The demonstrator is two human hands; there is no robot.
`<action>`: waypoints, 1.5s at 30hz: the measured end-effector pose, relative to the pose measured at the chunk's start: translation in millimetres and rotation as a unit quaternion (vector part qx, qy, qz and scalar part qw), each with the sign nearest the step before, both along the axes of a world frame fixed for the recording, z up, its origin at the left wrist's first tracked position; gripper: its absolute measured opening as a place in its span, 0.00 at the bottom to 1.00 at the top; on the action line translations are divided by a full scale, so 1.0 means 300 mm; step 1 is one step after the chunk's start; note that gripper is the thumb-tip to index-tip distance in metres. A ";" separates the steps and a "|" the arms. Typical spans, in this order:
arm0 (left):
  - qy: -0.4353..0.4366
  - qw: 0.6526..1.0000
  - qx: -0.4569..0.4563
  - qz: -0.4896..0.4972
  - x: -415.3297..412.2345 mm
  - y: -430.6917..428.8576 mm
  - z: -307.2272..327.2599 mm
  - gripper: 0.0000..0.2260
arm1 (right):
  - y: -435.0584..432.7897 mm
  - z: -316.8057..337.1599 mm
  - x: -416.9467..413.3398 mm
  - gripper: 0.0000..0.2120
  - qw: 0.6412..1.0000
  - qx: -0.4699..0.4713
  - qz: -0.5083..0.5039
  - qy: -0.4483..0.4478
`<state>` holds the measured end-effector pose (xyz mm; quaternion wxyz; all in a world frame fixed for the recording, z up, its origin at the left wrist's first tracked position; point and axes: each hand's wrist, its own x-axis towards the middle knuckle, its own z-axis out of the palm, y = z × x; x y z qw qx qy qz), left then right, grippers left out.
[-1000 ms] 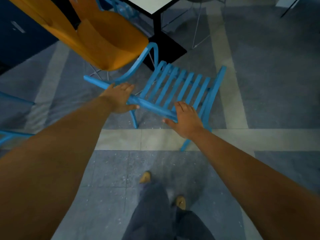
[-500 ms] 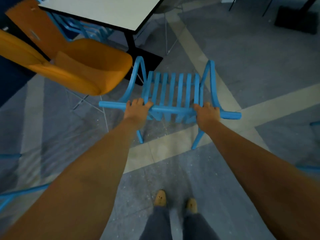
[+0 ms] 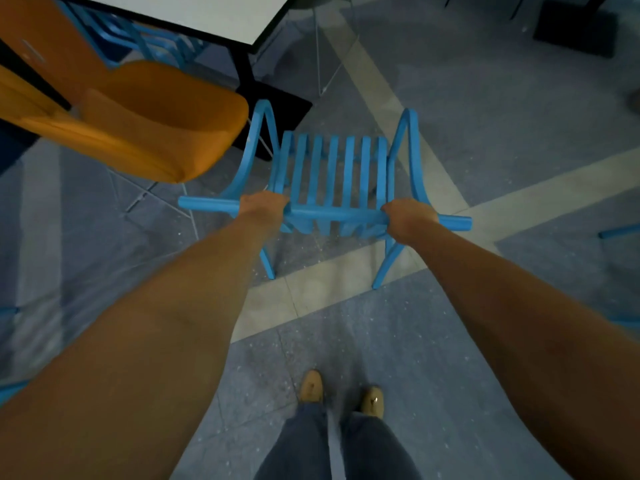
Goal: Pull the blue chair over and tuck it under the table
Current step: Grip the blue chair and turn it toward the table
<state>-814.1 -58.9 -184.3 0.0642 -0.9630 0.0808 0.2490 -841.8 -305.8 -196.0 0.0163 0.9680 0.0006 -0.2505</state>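
Note:
The blue chair with a slatted seat stands on the floor in front of me, its seat pointing away toward the table. My left hand grips the left part of its top back rail. My right hand grips the right part of the same rail. The white-topped table with a black edge is at the top left; its black post and base plate stand just beyond the chair's front left. The chair's seat is outside the table top.
An orange shell chair sits close on the left, next to the blue chair's left arm. More blue chairs stand under the table's far side. A dark base lies top right. My feet are behind the chair.
The chair has swung round from a slant to face the table squarely. Both hands went from resting on the rail to curled around it. The table top has come into view.

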 end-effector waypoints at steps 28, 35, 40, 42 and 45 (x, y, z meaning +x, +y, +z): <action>-0.084 0.974 0.011 0.211 0.047 -0.973 -0.043 0.17 | -0.979 0.059 0.378 0.15 0.980 0.052 0.192 0.008; -0.086 0.960 0.006 0.268 0.161 -1.268 -0.031 0.16 | -1.240 0.086 0.568 0.16 0.971 0.039 0.236 -0.009; -0.078 0.947 -0.005 0.311 0.217 -1.496 -0.023 0.16 | -1.436 0.103 0.698 0.15 0.959 0.042 0.279 0.019; -0.082 0.941 -0.006 0.327 0.233 -1.583 -0.025 0.16 | -1.516 0.105 0.745 0.14 0.954 0.043 0.297 0.024; -0.082 0.932 -0.001 0.352 0.259 -1.728 -0.023 0.15 | -1.634 0.111 0.822 0.14 0.944 0.049 0.323 0.031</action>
